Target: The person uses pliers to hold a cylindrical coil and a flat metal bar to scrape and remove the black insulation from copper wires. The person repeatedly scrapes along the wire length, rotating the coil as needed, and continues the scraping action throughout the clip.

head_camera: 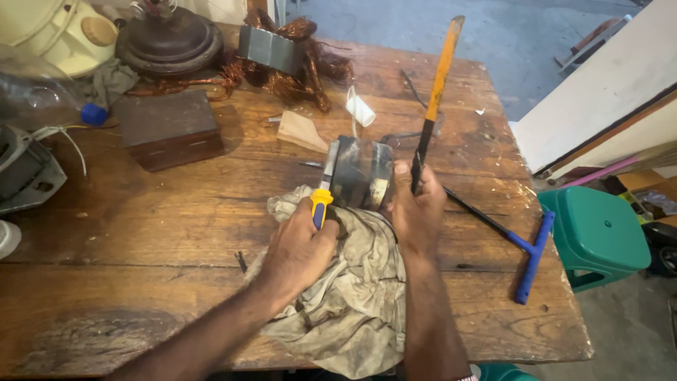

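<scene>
At the far left of the wooden table (141,233), well away from the dark metal cylinder (362,173), lay a grey machine part (25,173), and nearer it a dark wooden box (168,129). Behind the cylinder sat a tangle of copper wire (296,70). The left hand (300,250) rested on a dirty rag (345,296) just left of the cylinder, its fingers wrapped tight around the yellow and blue handle of a chisel (324,190) whose blade lay against the cylinder's left side. The right hand (417,208), just right of the cylinder, had its fingers closed on a long orange-handled tool (435,92) held upright. Further right lay a blue T-handled wrench (525,254), and beyond the table edge stood a green stool (596,233)
</scene>
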